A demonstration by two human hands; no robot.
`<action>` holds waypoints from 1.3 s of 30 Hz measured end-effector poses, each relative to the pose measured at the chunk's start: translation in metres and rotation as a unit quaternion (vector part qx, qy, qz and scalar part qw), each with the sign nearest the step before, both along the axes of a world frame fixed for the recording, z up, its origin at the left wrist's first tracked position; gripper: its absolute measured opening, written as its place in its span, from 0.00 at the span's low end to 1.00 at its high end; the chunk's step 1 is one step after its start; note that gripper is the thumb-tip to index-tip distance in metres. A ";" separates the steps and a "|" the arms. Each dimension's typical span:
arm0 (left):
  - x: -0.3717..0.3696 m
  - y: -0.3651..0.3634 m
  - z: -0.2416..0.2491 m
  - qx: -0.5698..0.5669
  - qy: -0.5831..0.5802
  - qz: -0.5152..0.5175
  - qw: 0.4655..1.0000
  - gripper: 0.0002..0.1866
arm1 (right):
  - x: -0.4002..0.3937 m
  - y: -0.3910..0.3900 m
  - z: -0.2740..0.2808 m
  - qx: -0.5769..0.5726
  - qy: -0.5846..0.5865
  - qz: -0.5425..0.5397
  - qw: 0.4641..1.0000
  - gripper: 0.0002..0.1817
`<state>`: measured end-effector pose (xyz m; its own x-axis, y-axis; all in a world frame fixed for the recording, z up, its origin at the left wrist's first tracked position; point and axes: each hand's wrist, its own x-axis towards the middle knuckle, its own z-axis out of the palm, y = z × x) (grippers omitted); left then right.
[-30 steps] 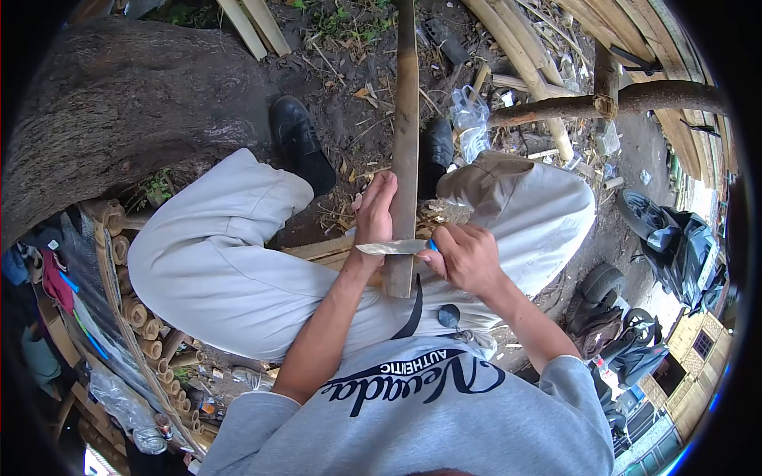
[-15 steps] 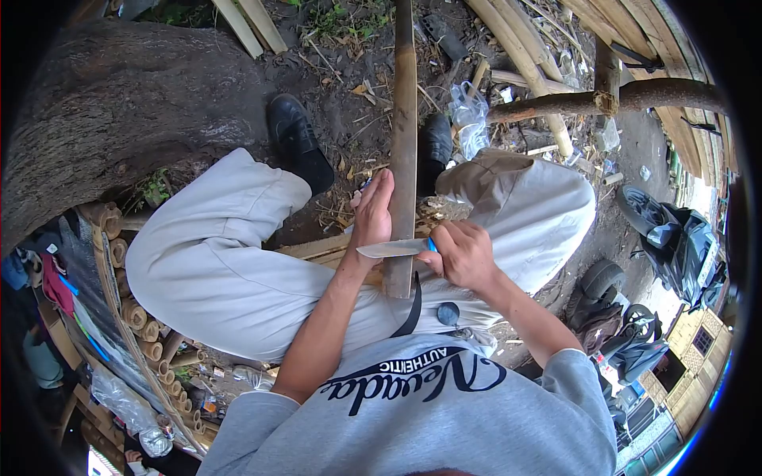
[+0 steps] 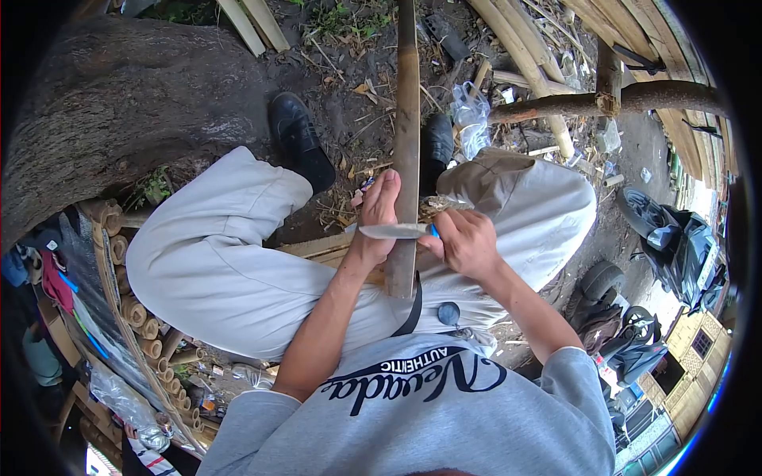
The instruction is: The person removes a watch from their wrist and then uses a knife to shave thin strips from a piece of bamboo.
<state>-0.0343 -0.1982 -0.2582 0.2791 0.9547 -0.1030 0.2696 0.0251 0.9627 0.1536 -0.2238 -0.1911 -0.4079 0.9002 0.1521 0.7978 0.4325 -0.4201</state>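
Observation:
A long bamboo slat (image 3: 407, 127) runs from my lap up past the top edge of the view, between my knees. My left hand (image 3: 379, 213) holds its left edge near the lower end, thumb side up; some of its fingers are hidden. My right hand (image 3: 467, 244) is wrapped round the blue handle of a knife (image 3: 389, 232). The blade points left and lies crosswise over the bamboo, its tip close to my left wrist. A dark strap and a round dark disc (image 3: 448, 313) lie on my lap beside the slat's end.
A thick tree trunk (image 3: 143, 111) lies at the left. Bamboo poles (image 3: 516, 47) and a branch (image 3: 587, 107) stretch across the upper right. A clear plastic bag (image 3: 471, 119) sits past my right foot. Cut bamboo ends (image 3: 148, 328) line the lower left; a motorcycle (image 3: 679, 246) stands at the right.
The knife has moved up along the bamboo, away from my body, with my right hand. The blade now looks flatter and slightly blurred. My left hand stays at the slat's edge.

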 end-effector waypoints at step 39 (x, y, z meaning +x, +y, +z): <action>0.010 0.016 0.028 -0.234 -0.146 0.085 0.957 0.23 | 0.041 0.188 -0.083 0.011 -0.122 -0.103 0.987 0.25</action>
<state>-0.0247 -0.1822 -0.2303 0.2057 0.8569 -0.4726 -0.0566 0.4925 0.8685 0.1942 -0.0354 -0.2738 -0.2427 0.9657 0.0927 0.9461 0.2567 -0.1975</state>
